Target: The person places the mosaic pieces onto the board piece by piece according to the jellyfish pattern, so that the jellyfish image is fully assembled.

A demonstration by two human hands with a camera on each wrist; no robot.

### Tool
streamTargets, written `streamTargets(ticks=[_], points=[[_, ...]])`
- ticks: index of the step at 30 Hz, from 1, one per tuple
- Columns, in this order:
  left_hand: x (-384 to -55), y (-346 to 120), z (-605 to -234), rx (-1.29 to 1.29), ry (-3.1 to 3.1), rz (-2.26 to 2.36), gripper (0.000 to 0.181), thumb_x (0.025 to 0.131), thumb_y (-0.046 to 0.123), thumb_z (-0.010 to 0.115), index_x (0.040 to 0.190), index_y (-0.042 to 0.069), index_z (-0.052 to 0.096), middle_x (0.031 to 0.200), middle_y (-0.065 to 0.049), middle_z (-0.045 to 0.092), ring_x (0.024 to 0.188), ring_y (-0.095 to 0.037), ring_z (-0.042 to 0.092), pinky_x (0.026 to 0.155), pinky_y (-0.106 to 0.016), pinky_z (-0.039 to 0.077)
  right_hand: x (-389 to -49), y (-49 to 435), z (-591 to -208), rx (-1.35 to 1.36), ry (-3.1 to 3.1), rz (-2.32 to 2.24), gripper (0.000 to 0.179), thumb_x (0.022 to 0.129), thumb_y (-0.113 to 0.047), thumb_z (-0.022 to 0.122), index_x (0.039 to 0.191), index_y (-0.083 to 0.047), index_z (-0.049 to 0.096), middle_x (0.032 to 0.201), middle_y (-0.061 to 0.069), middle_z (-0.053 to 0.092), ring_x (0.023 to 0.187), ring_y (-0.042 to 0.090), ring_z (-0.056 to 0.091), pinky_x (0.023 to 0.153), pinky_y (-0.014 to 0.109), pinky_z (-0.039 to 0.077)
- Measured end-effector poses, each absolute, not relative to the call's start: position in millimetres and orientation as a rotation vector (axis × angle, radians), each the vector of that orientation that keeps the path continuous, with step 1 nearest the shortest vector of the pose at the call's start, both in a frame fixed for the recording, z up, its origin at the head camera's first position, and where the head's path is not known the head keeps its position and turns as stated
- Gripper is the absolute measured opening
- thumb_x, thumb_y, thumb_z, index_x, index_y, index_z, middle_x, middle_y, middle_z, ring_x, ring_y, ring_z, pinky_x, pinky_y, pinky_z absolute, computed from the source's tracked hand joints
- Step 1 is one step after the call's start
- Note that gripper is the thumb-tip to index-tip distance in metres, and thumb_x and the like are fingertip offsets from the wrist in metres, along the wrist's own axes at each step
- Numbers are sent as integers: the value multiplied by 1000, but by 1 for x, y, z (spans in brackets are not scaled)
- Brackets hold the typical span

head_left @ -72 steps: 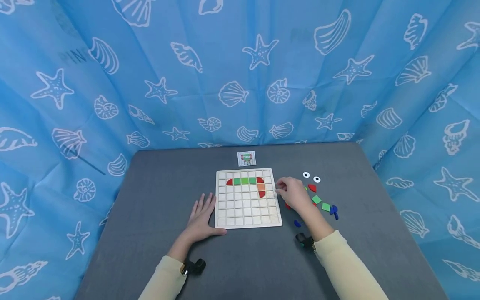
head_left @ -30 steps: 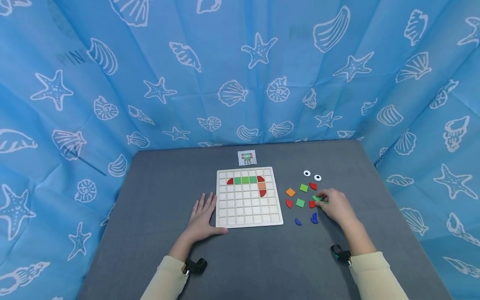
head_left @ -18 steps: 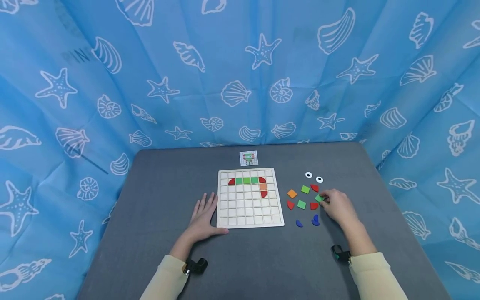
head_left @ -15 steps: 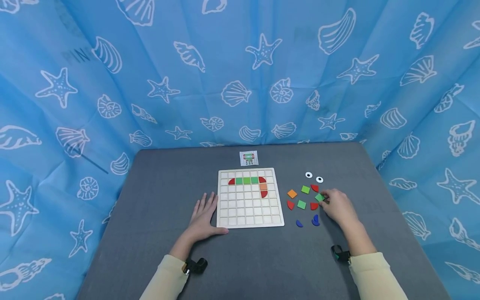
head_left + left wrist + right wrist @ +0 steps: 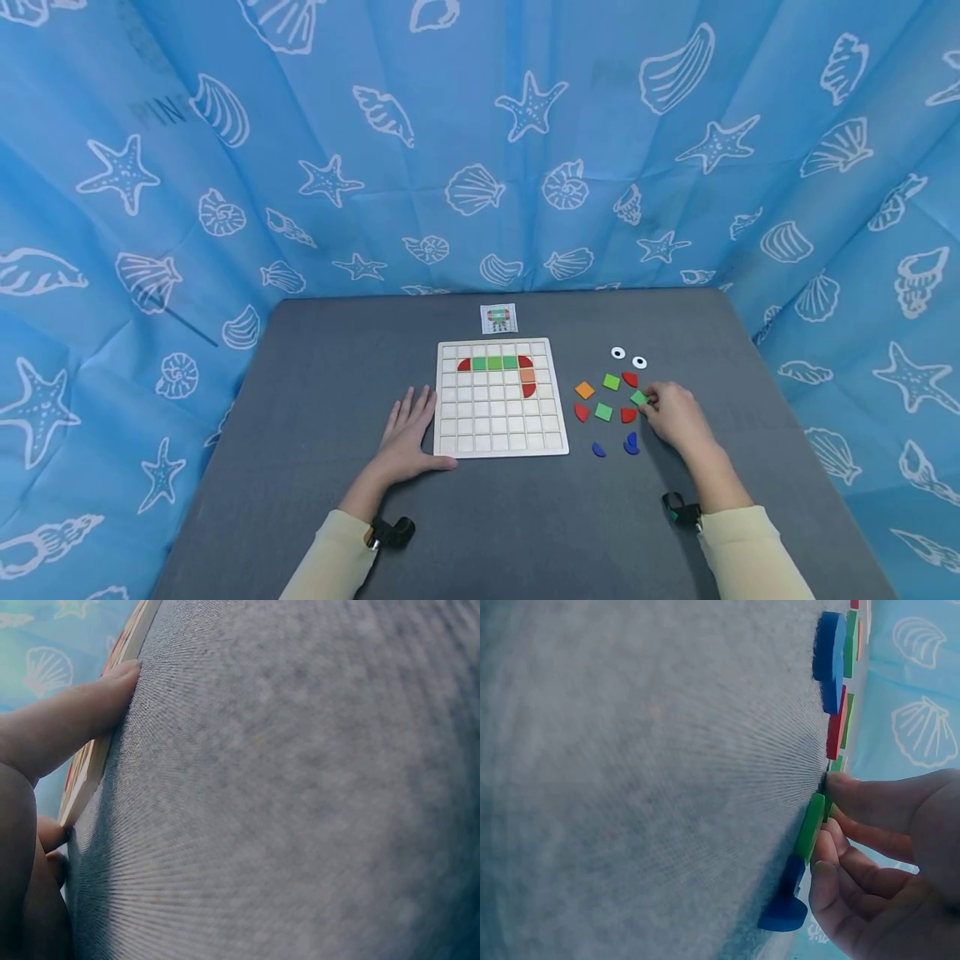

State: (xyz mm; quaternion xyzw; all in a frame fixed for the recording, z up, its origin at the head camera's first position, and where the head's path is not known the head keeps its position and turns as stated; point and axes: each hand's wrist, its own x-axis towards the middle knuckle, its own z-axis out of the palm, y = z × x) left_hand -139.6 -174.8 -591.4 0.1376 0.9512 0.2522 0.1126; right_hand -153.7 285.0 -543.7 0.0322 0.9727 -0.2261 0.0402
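Observation:
My left hand (image 5: pixel 405 437) lies spread with its fingers along the left edge of a pale wooden grid board (image 5: pixel 498 417); its thumb (image 5: pixel 105 697) touches the board's near edge. Set in the board are red quarter-circles (image 5: pixel 526 362), green squares (image 5: pixel 494 363) and an orange square (image 5: pixel 528 376). To the right, my right hand (image 5: pixel 675 417) pinches a green square tile (image 5: pixel 639 398) between thumb and finger, low over the table. Under that hand, the right wrist view shows another green tile (image 5: pixel 809 829) beside a blue piece (image 5: pixel 784 911).
Loose pieces lie between board and right hand: an orange square (image 5: pixel 584 390), green squares (image 5: pixel 603 412), red quarter-circles (image 5: pixel 628 415) and blue half-circles (image 5: pixel 599 449). Two white eye discs (image 5: pixel 639 362) lie farther back. A small pattern card (image 5: pixel 498 318) sits behind the board.
My right hand has left the board's right edge and moved right to the loose pieces, where it took a green tile; lately it barely moves. The left hand stays put.

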Motion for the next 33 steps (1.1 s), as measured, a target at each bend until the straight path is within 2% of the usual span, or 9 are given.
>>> streamTargets(ticks=[11, 20, 29, 33], points=[[-139, -174, -590, 395, 2790, 748, 133, 66, 78, 76, 164, 15, 12, 171, -5, 5, 157, -30, -9, 125, -54, -2, -149, 283, -536, 28, 3036, -759, 28, 93, -8, 71, 115, 10, 67, 103, 24, 63, 88, 33, 62, 77, 51, 53], [-139, -174, -591, 397, 2786, 751, 133, 66, 78, 76, 164, 15, 11, 171, -5, 4, 157, -30, -10, 125, -55, -2, -154, 270, -521, -196, 3063, -804, 28, 94, -12, 71, 118, 4, 68, 107, 20, 63, 84, 26, 59, 74, 47, 52], [-139, -173, -589, 390, 2783, 739, 133, 66, 76, 77, 164, 15, 12, 171, -5, 5, 157, -30, -9, 125, -55, -2, -161, 244, -506, -327, 3072, -805, 28, 93, -12, 73, 119, -2, 68, 94, 10, 59, 77, 20, 51, 64, 35, 43], [-139, -174, -589, 396, 2780, 732, 133, 67, 76, 77, 164, 14, 11, 171, -5, 4, 157, -30, -10, 125, -54, -2, -165, 229, -501, -365, 3044, -798, 27, 95, -14, 72, 120, -3, 68, 102, 13, 62, 82, 21, 57, 66, 36, 47]])
